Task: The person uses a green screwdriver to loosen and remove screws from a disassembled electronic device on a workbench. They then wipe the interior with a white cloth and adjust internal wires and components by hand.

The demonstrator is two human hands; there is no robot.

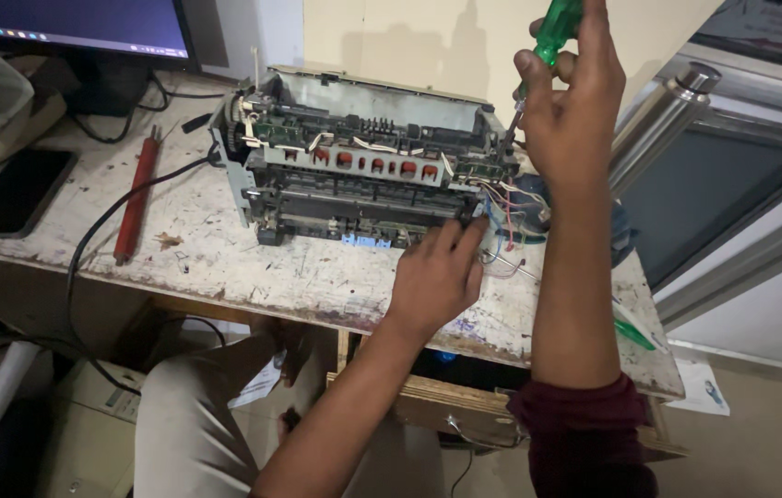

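Green-handled screwdriver (552, 37) is gripped upright in the right hand (571, 111) at upper right, its tip at the printer (363, 166) frame's right end. Fingers spread, the left hand (437, 272) presses the frame's lower front, steadying it on the table (225, 267).

Stripped of its cover, the grey printer (363, 171) sits upright near the back of the worn surface (253, 272), gears, red rollers and loose wires exposed, while the green-handled screwdriver (552, 37) stands steeply, tip down at the printer's right end.
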